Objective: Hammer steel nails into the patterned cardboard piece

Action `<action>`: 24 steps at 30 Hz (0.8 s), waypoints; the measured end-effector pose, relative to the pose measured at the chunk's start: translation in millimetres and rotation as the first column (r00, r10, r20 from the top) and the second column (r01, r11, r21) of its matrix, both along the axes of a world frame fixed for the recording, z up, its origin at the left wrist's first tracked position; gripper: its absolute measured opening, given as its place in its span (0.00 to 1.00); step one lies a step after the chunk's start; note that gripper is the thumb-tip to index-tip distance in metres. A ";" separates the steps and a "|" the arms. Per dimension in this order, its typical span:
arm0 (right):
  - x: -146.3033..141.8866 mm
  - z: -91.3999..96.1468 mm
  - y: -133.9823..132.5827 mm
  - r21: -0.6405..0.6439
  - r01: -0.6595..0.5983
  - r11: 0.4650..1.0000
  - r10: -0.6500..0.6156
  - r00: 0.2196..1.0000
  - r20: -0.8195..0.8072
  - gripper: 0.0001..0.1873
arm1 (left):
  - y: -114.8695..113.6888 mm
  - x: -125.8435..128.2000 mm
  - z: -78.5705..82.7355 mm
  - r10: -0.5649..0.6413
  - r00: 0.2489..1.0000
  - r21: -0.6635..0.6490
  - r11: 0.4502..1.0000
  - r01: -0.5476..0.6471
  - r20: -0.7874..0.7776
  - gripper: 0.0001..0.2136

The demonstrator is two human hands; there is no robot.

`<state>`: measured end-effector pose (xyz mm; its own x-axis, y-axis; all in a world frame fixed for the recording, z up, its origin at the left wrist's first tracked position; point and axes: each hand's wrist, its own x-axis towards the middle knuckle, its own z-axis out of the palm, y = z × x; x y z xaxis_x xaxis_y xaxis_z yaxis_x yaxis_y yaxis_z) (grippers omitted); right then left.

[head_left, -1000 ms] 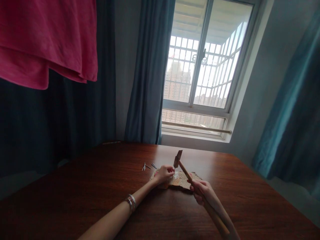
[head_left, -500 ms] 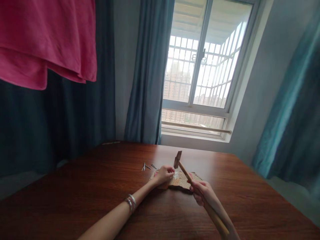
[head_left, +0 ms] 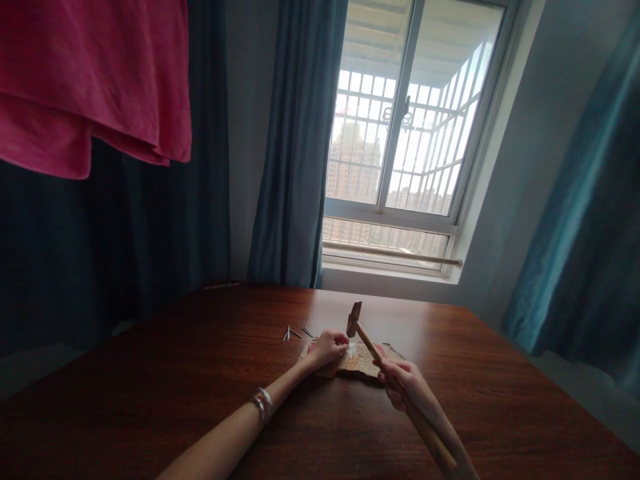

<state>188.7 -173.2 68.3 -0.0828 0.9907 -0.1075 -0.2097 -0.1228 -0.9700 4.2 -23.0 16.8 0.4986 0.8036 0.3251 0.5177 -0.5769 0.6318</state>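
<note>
My right hand is wrapped round the wooden handle of a small hammer. Its metal head hangs just above a flat wooden board with many small holes, lying on the brown table. My left hand rests on the board's left end, fingers pinched together right under the hammer head. What they pinch is too small to see. A bracelet sits on my left wrist.
A few loose nails lie on the table left of the board. Behind the table are a barred window and blue curtains. A pink cloth hangs at the upper left.
The hammer head has dipped slightly and stays over the pinched fingers. Both hands hold their places on the board and handle.
</note>
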 end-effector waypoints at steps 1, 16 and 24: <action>-0.3 -0.2 0.2 0.003 0.002 1.000 -0.002 1.000 -0.007 0.23 | 0.3 -0.1 -0.6 -0.002 1.000 0.003 1.000 0.002 0.001 0.08; -4.6 -1.0 -1.1 -0.003 -0.005 1.000 0.005 0.998 0.064 0.22 | 0.3 0.3 -0.1 0.013 1.000 -0.017 1.000 -0.013 0.017 0.08; -5.9 -1.5 -1.7 0.028 0.009 1.000 -0.011 0.998 0.062 0.21 | -1.2 -0.7 2.1 0.006 1.000 -0.014 1.000 -0.006 -0.003 0.08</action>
